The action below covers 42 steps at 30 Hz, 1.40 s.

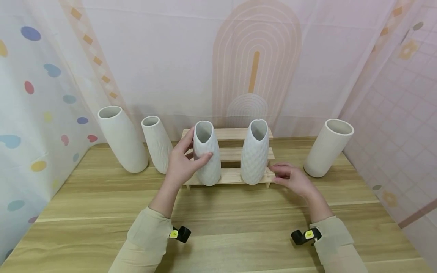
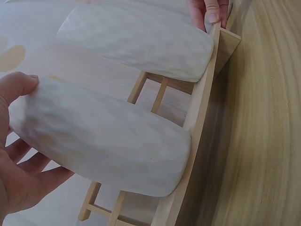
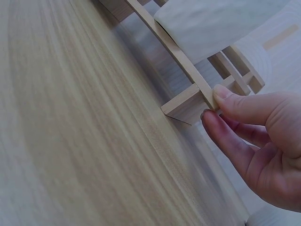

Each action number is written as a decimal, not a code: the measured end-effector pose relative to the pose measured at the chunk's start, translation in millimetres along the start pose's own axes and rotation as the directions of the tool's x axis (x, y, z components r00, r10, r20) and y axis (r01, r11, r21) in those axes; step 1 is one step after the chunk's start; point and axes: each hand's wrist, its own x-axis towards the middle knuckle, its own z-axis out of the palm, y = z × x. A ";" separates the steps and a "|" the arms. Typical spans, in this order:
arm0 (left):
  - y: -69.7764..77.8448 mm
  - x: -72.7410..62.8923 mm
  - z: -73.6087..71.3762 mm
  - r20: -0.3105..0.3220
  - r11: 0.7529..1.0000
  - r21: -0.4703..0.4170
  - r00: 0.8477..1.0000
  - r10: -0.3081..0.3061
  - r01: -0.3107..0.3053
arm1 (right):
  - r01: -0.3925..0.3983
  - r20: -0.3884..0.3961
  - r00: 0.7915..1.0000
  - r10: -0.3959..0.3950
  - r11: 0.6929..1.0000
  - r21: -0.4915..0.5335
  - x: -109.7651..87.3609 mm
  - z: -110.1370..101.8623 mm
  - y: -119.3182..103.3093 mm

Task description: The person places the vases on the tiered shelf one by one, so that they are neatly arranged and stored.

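A small stepped wooden shelf (image 1: pixel 229 176) stands mid-table with two white textured vases on its lowest step. My left hand (image 1: pixel 195 150) grips the left vase (image 1: pixel 209 163), thumb on its front and fingers behind; in the left wrist view that hand (image 2: pixel 16 123) wraps the vase (image 2: pixel 108 141). The right vase (image 1: pixel 254 156) stands free, and it shows in the left wrist view as the upper vase (image 2: pixel 141 42). My right hand (image 1: pixel 274 175) pinches the right end of the lowest step. In the right wrist view its thumb and forefinger (image 3: pixel 214 104) close on the slat's (image 3: pixel 188 75) tip.
Three more white vases stand on the wooden table (image 1: pixel 218 235): a large one (image 1: pixel 123 141) and a slimmer one (image 1: pixel 157 145) at the back left, a cylinder (image 1: pixel 328 148) at the back right. Patterned cloth walls enclose the table on three sides.
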 end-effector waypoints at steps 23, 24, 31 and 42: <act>-17.0 -15.2 -34.1 -0.114 0.993 -0.117 0.993 -0.029 0.015 | -0.001 0.001 1.000 0.001 1.000 0.003 -0.5 0.6 3.1; -15.8 -14.7 -38.6 -0.148 0.993 -0.115 0.989 -0.020 0.003 | -0.003 0.000 1.000 0.003 1.000 0.003 -0.8 0.5 2.7; -6.3 -4.8 -71.5 -0.312 0.998 -0.028 0.949 0.046 -0.057 | -0.007 -0.002 1.000 0.007 1.000 0.009 -2.0 -0.3 -0.4; 5.3 16.3 -109.6 -0.262 0.963 0.268 0.964 0.037 0.036 | 0.006 0.001 1.000 -0.006 1.000 0.004 -2.1 -0.4 1.7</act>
